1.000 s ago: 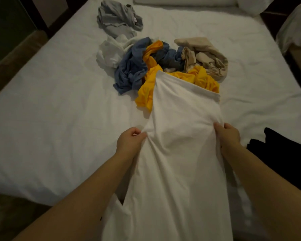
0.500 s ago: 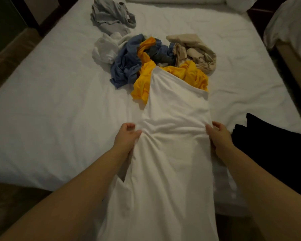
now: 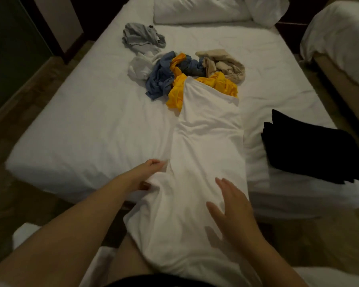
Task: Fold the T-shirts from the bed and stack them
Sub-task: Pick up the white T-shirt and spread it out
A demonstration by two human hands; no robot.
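Fingers: left hand (image 3: pixel 151 169) grips creased white T-shirt (image 3: pixel 207 146) edge | right hand (image 3: pixel 234 210) splayed flat

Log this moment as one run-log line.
step: folding long white cotton T-shirt | left hand: grips its left edge | right hand: open, fingers spread over it | stack: folded black garments on white bed

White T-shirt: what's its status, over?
Left hand grips white T-shirt at left edge; right hand open above it. Long strip, far end overlapping yellow shirt.
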